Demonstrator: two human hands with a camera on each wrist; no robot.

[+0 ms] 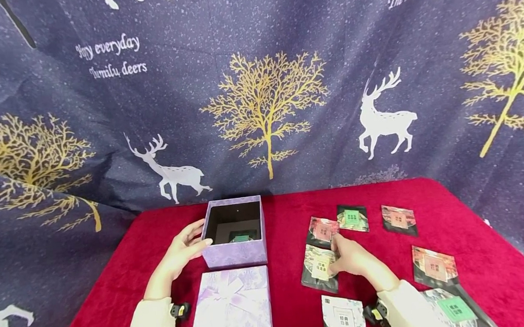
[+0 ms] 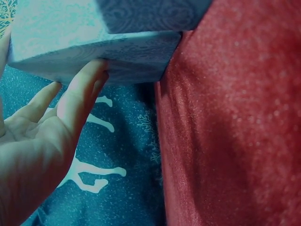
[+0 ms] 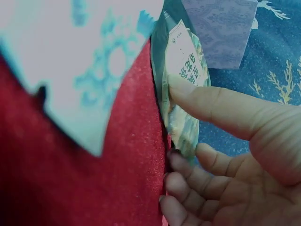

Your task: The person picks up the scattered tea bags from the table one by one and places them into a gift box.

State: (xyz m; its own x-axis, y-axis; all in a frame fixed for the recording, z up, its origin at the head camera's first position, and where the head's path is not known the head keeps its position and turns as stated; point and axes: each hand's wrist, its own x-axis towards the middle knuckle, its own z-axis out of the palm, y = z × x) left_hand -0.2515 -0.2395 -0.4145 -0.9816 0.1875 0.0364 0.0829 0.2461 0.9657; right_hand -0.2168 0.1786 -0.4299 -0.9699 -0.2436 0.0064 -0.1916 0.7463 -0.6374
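Note:
In the head view, my left hand [image 1: 183, 252] rests against the left side of an open lilac box [image 1: 234, 255]. Its thumb and extended fingers touch the box wall, as the left wrist view also shows. Inside the box lies a green-labelled tea sachet [image 1: 241, 238]. My right hand [image 1: 353, 258] is at the right edge of a tea sachet with a pale yellow label [image 1: 319, 265]. In the right wrist view, the thumb presses on this sachet's [image 3: 186, 70] face while the fingers curl at its edge, pinching it. A red-labelled tea sachet [image 1: 322, 230] lies just behind.
A lilac lid with a bow [image 1: 234, 305] lies in front of the box. More sachets lie on the red cloth [image 1: 287, 221]: one green [image 1: 353, 218], two reddish, including one [image 1: 399, 219] far right, a white one [image 1: 342, 317], and another green-labelled one [image 1: 456, 309] beside the right sleeve.

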